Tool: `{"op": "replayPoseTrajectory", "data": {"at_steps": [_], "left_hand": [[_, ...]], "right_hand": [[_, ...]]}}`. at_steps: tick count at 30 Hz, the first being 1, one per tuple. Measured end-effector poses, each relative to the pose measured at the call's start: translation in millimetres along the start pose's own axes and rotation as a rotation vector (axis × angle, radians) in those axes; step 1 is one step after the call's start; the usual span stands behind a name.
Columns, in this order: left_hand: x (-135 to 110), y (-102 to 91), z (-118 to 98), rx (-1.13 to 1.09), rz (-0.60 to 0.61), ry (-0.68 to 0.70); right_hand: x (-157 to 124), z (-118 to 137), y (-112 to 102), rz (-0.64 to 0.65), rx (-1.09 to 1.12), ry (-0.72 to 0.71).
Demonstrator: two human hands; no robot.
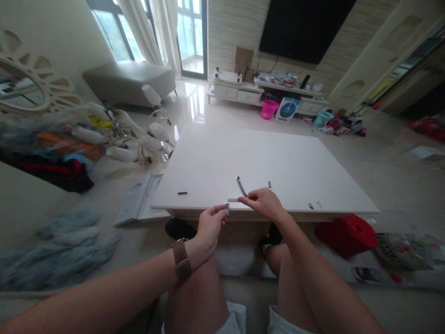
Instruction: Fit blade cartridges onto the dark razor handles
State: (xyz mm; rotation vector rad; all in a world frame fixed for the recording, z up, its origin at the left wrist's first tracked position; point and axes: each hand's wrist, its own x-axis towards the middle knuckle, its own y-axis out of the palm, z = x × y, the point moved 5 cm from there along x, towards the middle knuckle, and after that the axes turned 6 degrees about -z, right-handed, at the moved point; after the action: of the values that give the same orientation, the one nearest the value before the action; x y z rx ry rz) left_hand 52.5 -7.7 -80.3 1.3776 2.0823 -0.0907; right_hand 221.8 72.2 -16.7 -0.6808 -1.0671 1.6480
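In the head view my left hand, a brown band on its wrist, pinches a small dark-edged rectangular piece with a greenish face, just off the table's near edge. My right hand is closed, its fingertips just above that edge. A slim curved metal piece with a dark end and a short white stick both reach out from its fingers. Whether they are joined, and which of them is gripped, I cannot tell. Beyond this hand a small green piece lies on the white table.
A small clear-and-black item lies on the table's left. A tiny brown piece is near the right front edge. An open white box stands left of the table, below a chandelier. A red object is on the right.
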Motion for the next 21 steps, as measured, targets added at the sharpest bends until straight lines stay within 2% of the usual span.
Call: {"op": "replayPoseTrajectory", "data": {"at_steps": [2,6,11,16,19,21], "left_hand": [[0,0.8,-1,0.002,0.01,0.007],[1,0.1,-1,-0.011,-0.019,-0.002],[1,0.3,-1,0.008,-0.005,0.011],[1,-1.4,-1,-0.004,-0.026,0.014],[1,-0.6,-1,-0.002,-0.005,0.015],[1,-0.3,-1,0.001,0.003,0.014]], "right_hand": [[0,1,-1,-0.013,0.0,-0.015],[-1,8,4,0.068,0.018,-0.079],[0,3,-5,-0.082,-0.036,0.004],[-2,5,1,0.054,0.01,-0.043],[-1,-1,-5,-0.054,-0.032,0.03],[-1,-1,-7,-0.071,0.003,0.018]]}}
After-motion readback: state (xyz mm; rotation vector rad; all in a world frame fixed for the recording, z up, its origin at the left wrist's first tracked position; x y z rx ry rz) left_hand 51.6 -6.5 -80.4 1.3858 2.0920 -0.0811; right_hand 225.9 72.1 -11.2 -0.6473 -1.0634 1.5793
